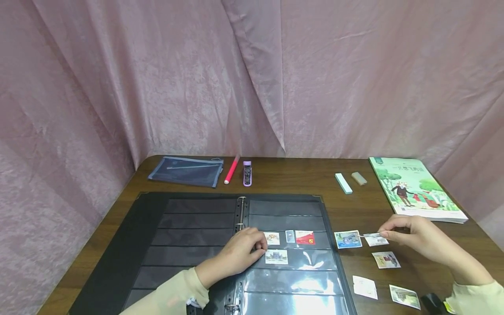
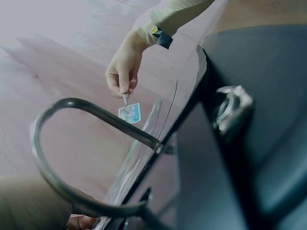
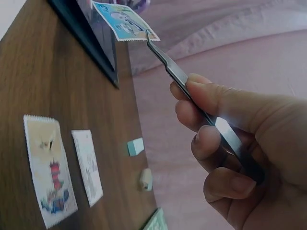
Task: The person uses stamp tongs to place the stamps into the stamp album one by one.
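Observation:
My right hand (image 1: 413,238) grips a pair of metal tweezers (image 3: 177,74) between thumb and fingers. Their bent tips hold a blue stamp (image 3: 124,21) by its edge, raised above the table beside the album's right edge. On the open black stamp album (image 1: 114,253) rests my left hand (image 1: 240,249), its fingers loosely bent near the rings at the right page's inner side. Next to those fingertips, a stamp with a grey building (image 1: 276,257) sits in a clear pocket strip. One strip higher are a red stamp (image 1: 305,237), a small blue one (image 1: 290,236) and a pale one (image 1: 271,238).
Several loose stamps lie right of the album, among them a white one (image 1: 365,287) and a colourful one (image 1: 386,260). Behind are a mesh pouch (image 1: 185,173), a red pen (image 1: 232,169), a purple stapler (image 1: 247,174), a pale-blue block (image 1: 344,183), an eraser (image 1: 359,178) and a green book (image 1: 413,188).

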Action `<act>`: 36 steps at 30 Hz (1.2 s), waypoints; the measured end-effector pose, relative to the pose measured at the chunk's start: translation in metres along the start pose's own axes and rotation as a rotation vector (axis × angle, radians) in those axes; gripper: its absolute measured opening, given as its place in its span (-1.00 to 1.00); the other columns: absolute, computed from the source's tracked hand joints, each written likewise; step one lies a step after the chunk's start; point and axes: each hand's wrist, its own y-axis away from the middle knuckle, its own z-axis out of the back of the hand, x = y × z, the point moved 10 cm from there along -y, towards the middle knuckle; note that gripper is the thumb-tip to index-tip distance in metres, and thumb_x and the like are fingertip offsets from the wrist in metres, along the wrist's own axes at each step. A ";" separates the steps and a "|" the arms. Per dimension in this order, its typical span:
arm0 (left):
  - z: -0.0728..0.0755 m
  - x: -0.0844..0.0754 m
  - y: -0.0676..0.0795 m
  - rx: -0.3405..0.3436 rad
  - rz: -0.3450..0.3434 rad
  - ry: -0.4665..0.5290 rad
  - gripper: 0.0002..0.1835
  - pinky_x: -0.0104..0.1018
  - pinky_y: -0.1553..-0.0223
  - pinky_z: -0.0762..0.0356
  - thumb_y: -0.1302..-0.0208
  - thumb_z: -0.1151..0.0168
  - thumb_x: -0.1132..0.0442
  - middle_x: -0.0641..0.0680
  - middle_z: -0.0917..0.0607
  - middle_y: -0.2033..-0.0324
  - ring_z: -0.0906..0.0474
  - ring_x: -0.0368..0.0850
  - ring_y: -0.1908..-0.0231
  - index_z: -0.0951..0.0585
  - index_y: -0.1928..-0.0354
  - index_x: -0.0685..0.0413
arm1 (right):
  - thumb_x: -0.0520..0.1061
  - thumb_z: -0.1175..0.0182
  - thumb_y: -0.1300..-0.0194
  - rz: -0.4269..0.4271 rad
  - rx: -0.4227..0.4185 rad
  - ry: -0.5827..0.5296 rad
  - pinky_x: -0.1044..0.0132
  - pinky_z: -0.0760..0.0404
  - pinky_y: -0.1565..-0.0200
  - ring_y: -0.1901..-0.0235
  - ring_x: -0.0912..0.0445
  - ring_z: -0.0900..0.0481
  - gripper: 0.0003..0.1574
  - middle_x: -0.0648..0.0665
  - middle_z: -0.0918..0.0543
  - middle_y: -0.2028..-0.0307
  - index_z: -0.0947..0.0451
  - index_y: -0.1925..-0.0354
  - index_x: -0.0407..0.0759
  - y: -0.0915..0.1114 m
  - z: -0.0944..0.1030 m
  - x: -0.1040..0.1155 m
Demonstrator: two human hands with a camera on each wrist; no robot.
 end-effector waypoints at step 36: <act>0.001 -0.001 0.000 -0.007 -0.007 -0.023 -0.86 -0.51 0.30 -0.28 -0.01 -0.28 0.20 -0.20 -0.43 0.55 -0.28 -0.39 0.42 -0.49 0.50 -0.18 | -0.10 -0.22 -0.11 -0.053 0.054 -0.132 0.46 -0.39 0.44 0.46 0.41 -0.40 -0.96 0.19 -0.59 0.47 -0.62 0.43 0.02 -0.051 -0.056 0.019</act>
